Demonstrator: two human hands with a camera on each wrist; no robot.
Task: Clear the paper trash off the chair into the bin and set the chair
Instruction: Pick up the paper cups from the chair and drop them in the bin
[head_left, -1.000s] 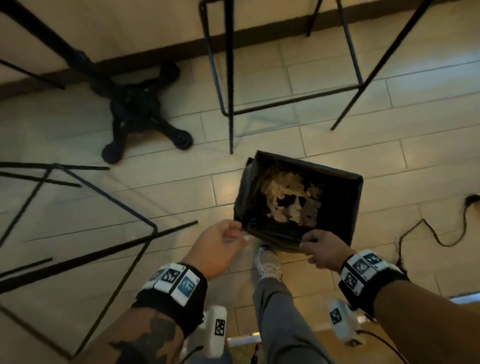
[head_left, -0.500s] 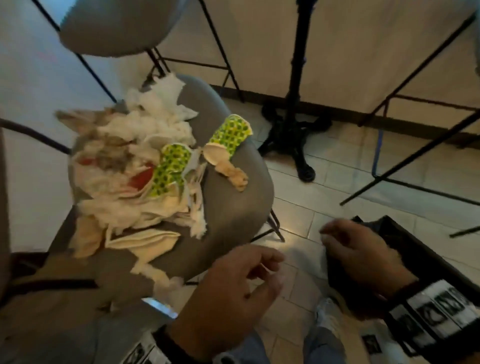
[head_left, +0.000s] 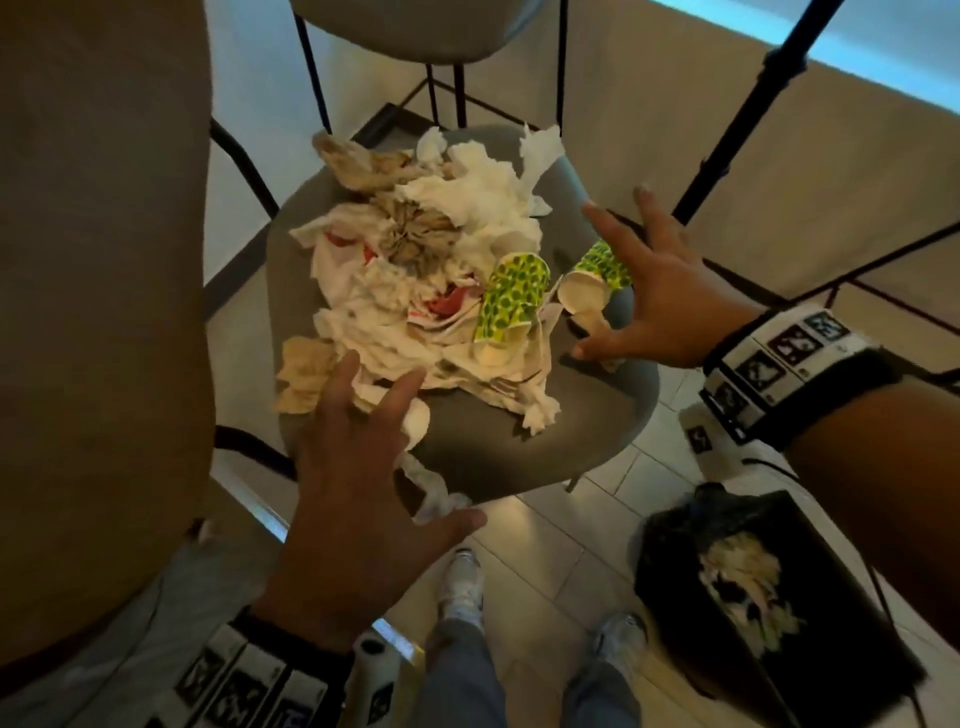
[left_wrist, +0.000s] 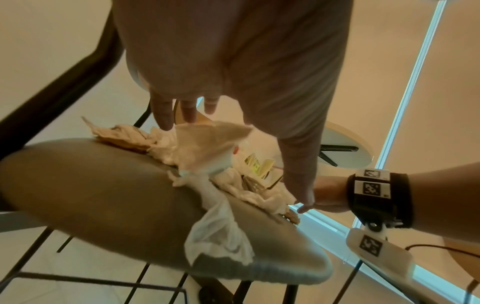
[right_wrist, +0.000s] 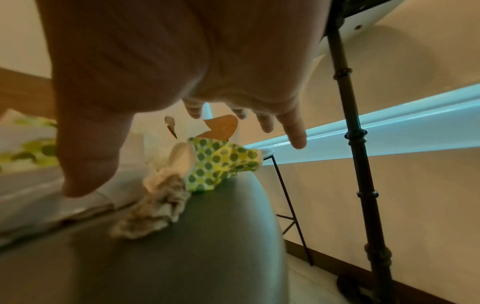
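A heap of crumpled paper trash (head_left: 426, 291) covers the grey chair seat (head_left: 519, 457), with two green-dotted paper cups (head_left: 509, 296) at its right side. One cup (right_wrist: 221, 164) lies by the seat's right edge. My left hand (head_left: 363, 483) is spread open over the near edge of the heap (left_wrist: 202, 148), fingers straight. My right hand (head_left: 644, 291) is spread open above the right cup, thumb low near the seat. Neither hand holds anything. The black-lined bin (head_left: 769, 597) stands on the floor at the lower right with paper inside.
A second grey chair (head_left: 415, 26) stands behind the loaded one. A black pole (head_left: 748, 104) rises at the right, and its base (right_wrist: 363, 288) sits on the tiled floor. My feet (head_left: 462, 582) stand between the chair and the bin.
The view swung from the bin on the floor up to the loaded chair. Both hands left the bin's rim and now reach spread open over the trash heap.
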